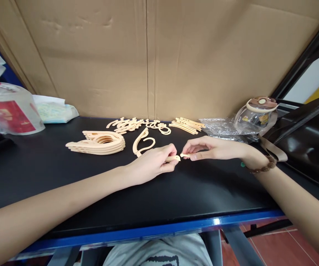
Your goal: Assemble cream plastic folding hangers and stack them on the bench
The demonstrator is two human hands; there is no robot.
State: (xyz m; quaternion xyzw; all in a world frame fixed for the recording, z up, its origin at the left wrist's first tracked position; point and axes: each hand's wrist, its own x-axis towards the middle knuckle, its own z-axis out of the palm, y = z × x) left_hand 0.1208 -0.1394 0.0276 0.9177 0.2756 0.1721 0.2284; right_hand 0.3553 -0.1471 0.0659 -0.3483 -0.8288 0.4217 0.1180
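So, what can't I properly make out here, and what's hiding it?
All in the head view:
Pale piece in the left hand: its rear part is covered by that hand.
Small piece in the right hand: all but the tip is covered by that hand.
Loose pieces at the back: too small and overlapping to count.
Black bag: cut off by the right edge.
Plastic bag: cut off by the left edge.

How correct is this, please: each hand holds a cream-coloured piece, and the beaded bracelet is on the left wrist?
One detail is wrong: the head view shows the beaded bracelet on the right wrist, not the left. The left hand does hold a cream-coloured piece, the right hand a second piece.
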